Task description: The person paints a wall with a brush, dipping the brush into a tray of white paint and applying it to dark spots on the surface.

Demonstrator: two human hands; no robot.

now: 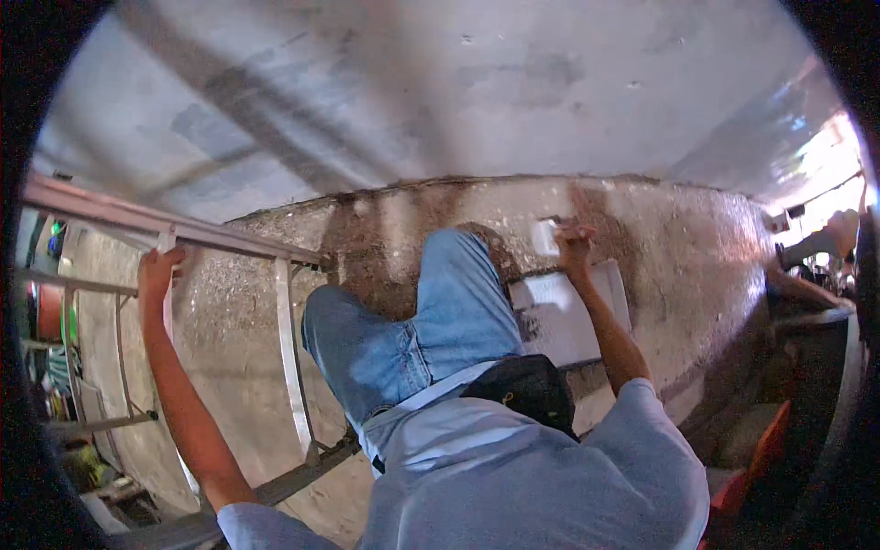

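Observation:
At the left, my left hand (159,271) is closed around part of a metal ladder (295,353), near its upper rail, with the arm stretched out. My right hand (575,241) reaches forward, slightly blurred, its fingers loosely apart. Beside its fingertips is a small white rectangular piece (544,237); whether they touch it is unclear. Below that hand, a larger pale rectangular panel or tray (570,313) lies on the rough brown floor (674,266), partly covered by my right forearm.
A grey patchy wall (440,101) rises ahead, meeting the floor along a dark joint. My bent knees, in blue jeans (463,302), are between the ladder and the tray. Mixed clutter shows beyond the ladder. An orange-edged dark object (756,449) stands at the lower right.

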